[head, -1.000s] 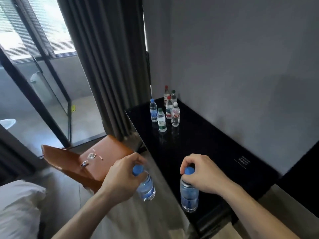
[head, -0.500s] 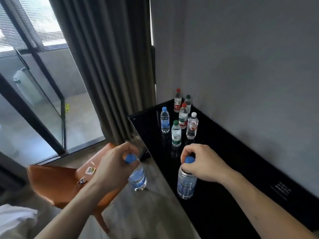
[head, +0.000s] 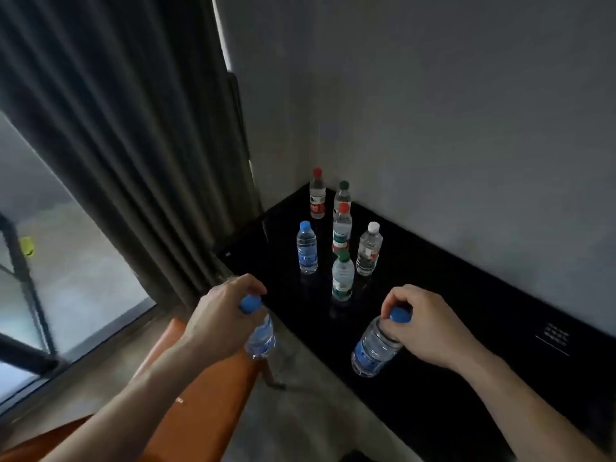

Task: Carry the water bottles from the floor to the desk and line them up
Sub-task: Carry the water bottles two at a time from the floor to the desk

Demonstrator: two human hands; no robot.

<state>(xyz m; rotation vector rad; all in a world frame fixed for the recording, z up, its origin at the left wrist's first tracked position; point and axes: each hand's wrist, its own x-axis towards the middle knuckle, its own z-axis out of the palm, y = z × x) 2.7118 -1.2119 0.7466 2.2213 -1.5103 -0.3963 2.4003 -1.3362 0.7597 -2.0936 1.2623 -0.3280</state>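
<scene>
My left hand [head: 220, 310] grips a blue-capped water bottle [head: 261, 338] by its neck, held in the air just left of the desk's front edge. My right hand [head: 423, 323] holds a second blue-capped bottle [head: 375, 348] by the cap, tilted, over the black desk [head: 466, 311]. Several bottles stand in the desk's far corner: a blue-capped one [head: 306, 248], a green-capped one [head: 342, 276], a white-capped one [head: 369, 250], a red-capped one [head: 341, 228], and two more behind near the wall [head: 317, 194].
An orange chair [head: 203, 395] stands below my left arm, close to the desk's edge. Dark curtains [head: 133, 128] hang at the left beside a glass door [head: 66, 278]. A grey wall [head: 433, 111] backs the desk. A small white printed label [head: 553, 338] lies at the desk's right.
The view has moved closer to the desk's corner. Both hands with their bottles have come forward toward the standing bottles; the right bottle now tilts above the desk.
</scene>
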